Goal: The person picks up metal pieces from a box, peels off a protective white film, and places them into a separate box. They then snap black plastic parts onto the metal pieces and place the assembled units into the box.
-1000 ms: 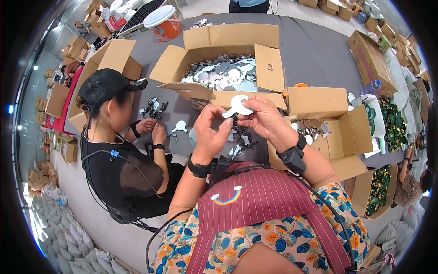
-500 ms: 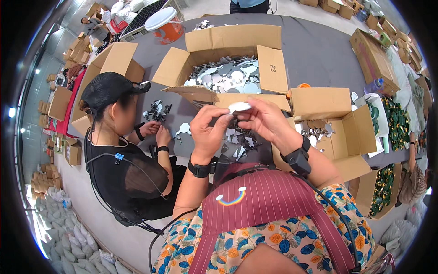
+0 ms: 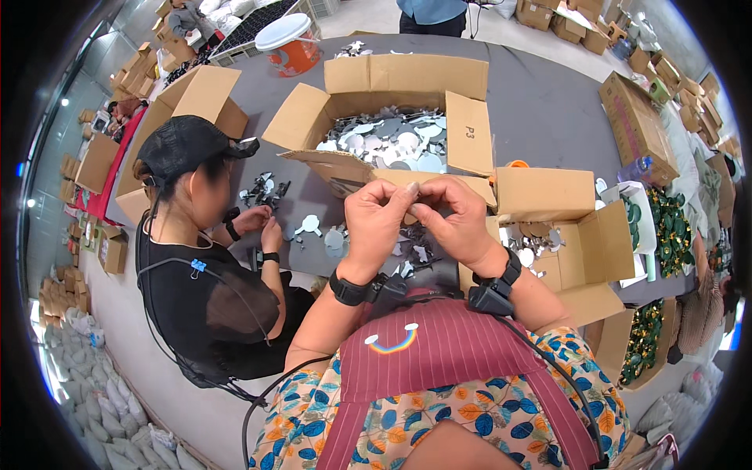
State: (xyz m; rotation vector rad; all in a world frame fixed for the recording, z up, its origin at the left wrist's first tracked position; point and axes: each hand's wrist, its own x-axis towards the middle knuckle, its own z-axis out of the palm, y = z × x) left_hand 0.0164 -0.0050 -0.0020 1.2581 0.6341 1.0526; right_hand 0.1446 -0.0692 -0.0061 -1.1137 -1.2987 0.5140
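Observation:
My left hand and my right hand meet fingertip to fingertip above the table, near the front flap of a big open carton. Both are closed in a pinch; what sits between the fingers is too small and hidden to make out. Below them lies a pile of silver and dark flat pieces, partly covered by my hands. Beside my left wrist rest a round pale grey piece and a white flat piece with small projections. The big carton holds many similar grey and white pieces.
A smaller open carton with a few flat pieces stands at right. To my left a co-worker in a black cap handles dark pieces. An orange bucket with a white lid and a tall closed carton stand farther back.
The white flat piece seen between my fingers before no longer shows. My right hand has come down and in, so both hands' fingertips now press together.

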